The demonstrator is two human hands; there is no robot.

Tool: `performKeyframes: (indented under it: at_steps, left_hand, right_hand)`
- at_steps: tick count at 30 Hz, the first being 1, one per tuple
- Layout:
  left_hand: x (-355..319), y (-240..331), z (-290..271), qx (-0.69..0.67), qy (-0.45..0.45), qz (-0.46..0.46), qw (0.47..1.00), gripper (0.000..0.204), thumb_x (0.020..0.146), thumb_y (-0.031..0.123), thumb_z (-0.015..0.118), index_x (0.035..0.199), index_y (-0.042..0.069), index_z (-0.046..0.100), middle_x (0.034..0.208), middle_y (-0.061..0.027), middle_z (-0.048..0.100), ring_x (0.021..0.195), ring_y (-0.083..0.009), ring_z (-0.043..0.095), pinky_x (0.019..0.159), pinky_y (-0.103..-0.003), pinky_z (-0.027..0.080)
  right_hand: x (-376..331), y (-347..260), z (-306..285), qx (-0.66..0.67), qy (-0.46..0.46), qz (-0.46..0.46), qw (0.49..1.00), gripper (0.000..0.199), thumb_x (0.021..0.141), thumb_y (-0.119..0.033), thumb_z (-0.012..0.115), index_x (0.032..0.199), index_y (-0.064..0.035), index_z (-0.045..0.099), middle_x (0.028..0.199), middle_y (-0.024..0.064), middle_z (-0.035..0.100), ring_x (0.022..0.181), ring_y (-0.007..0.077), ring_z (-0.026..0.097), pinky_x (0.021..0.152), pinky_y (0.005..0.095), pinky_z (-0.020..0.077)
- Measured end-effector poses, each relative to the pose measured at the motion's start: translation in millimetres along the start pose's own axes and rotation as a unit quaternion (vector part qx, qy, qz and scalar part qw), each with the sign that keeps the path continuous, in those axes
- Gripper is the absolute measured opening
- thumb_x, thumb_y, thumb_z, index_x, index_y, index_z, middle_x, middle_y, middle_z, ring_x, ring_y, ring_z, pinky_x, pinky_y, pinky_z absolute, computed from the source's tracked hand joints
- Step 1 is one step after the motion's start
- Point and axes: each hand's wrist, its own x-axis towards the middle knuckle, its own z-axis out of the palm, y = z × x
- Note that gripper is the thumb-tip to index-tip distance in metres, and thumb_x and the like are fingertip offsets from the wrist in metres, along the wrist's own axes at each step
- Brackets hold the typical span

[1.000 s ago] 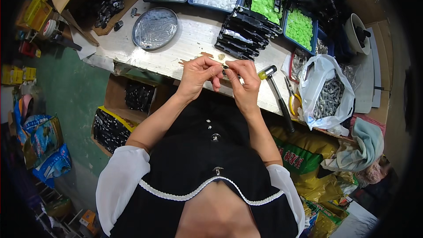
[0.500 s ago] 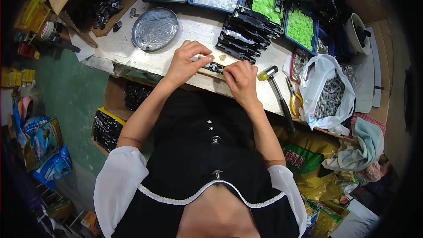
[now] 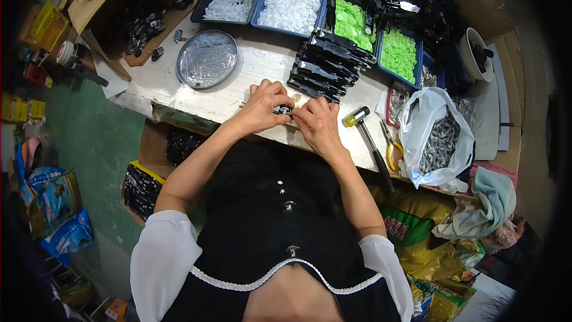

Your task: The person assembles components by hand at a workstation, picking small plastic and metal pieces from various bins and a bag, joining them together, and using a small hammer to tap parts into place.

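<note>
Both hands meet at the front edge of the white worktable (image 3: 205, 98). A small black part with metallic bits (image 3: 282, 109) sits between them, mostly covered by fingers. My left hand (image 3: 264, 106) is closed round its left side. With thumb and fingers pinched, my right hand (image 3: 317, 124) grips at the part's right end. Just beyond the hands lies a row of stacked black plastic parts (image 3: 325, 65). A hammer with a yellowish head (image 3: 356, 117) rests right of my right hand, beside yellow-handled pliers (image 3: 391, 146).
A round metal dish (image 3: 207, 59) of greyish grease-like stuff stands at left. Along the back are trays of white pieces (image 3: 290, 7), clear pieces (image 3: 229, 3) and green pieces (image 3: 398, 55). A white plastic bag (image 3: 411, 161) of grey parts sits at right, near a cloth (image 3: 485, 203).
My left hand has shifted right and down over the part, covering more of it. My right hand has drawn in beside it. The whole view has tilted slightly.
</note>
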Motion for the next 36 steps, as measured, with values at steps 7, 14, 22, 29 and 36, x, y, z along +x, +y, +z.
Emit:
performKeyframes:
  at_steps: [7,14,22,29,36]
  left_hand:
    - [3,1,-1,0.020,-0.011,-0.011,1.000,0.022,0.060,0.016,0.069,0.080,0.011,0.062,0.086,-0.0009,0.052,0.088,-0.0189,0.045,0.079,-0.034,0.029]
    - [5,3,-4,0.073,0.005,0.067,0.995,0.018,0.062,0.016,0.068,0.077,0.010,0.060,0.084,-0.0019,0.052,0.085,-0.0202,0.046,0.077,-0.035,0.028]
    - [27,30,-15,0.284,-0.117,0.121,0.944,0.012,0.063,0.022,0.065,0.067,0.012,0.059,0.078,-0.0046,0.051,0.084,-0.0242,0.046,0.074,-0.042,0.030]
    - [165,106,-11,0.238,-0.147,0.276,0.920,0.013,0.065,0.021,0.063,0.063,0.009,0.059,0.067,-0.0078,0.054,0.068,-0.0285,0.054,0.062,-0.041,0.041]
    - [310,93,96,0.348,-0.061,0.226,0.908,0.008,0.063,0.005,0.055,0.067,0.003,0.063,0.071,-0.0167,0.061,0.072,-0.0312,0.062,0.062,-0.039,0.051]
  right_hand:
    - [-6,-3,1,-0.007,0.012,0.010,1.000,0.015,0.072,-0.008,0.061,0.086,-0.0118,0.064,0.073,0.0003,0.048,0.075,0.0184,0.043,0.068,0.0339,0.0267]
    - [-6,-2,-1,-0.008,0.021,0.004,1.000,0.017,0.072,-0.008,0.061,0.088,-0.0124,0.064,0.074,0.0003,0.048,0.076,0.0193,0.043,0.068,0.0350,0.0267]
    - [-23,17,-24,0.029,0.113,0.035,0.993,0.014,0.070,-0.006,0.060,0.083,-0.0120,0.062,0.075,-0.0002,0.050,0.078,0.0190,0.046,0.067,0.0349,0.0276]
    - [-54,97,-93,0.003,0.241,0.142,0.960,0.009,0.073,-0.002,0.055,0.080,-0.0025,0.060,0.071,0.0119,0.053,0.068,0.0303,0.053,0.060,0.0386,0.0408]
    - [-61,153,-108,-0.168,0.044,0.333,0.927,0.013,0.070,-0.011,0.053,0.077,-0.0007,0.058,0.082,0.0206,0.055,0.074,0.0363,0.056,0.066,0.0433,0.0455]
